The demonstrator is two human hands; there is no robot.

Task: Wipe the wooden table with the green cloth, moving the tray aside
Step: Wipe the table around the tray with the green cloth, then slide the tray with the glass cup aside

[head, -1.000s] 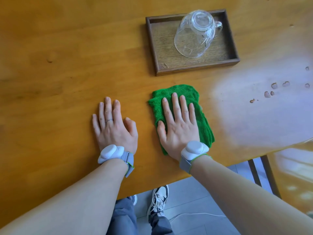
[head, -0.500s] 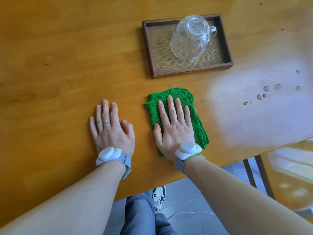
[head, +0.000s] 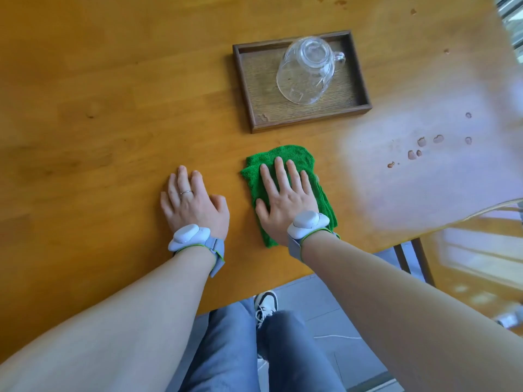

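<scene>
A folded green cloth [head: 294, 157] lies on the wooden table [head: 99, 94] near its front edge. My right hand [head: 285, 193] presses flat on the cloth with straight fingers. My left hand [head: 192, 202] rests flat on the bare wood just left of the cloth, holding nothing. Beyond the cloth sits a dark wooden tray [head: 359, 80] with an upturned clear glass cup [head: 307, 72] standing in it. Neither hand touches the tray.
Several water drops [head: 421, 145] lie on the table to the right of the cloth, in a patch of glare. More small spots [head: 339, 2] sit near the far edge. A wooden chair [head: 481, 250] stands at the right beyond the table's corner.
The view has tilted, so tray, cloth and hands sit lower in the frame. Both hands stay flat where they were, the right one still on the cloth.
</scene>
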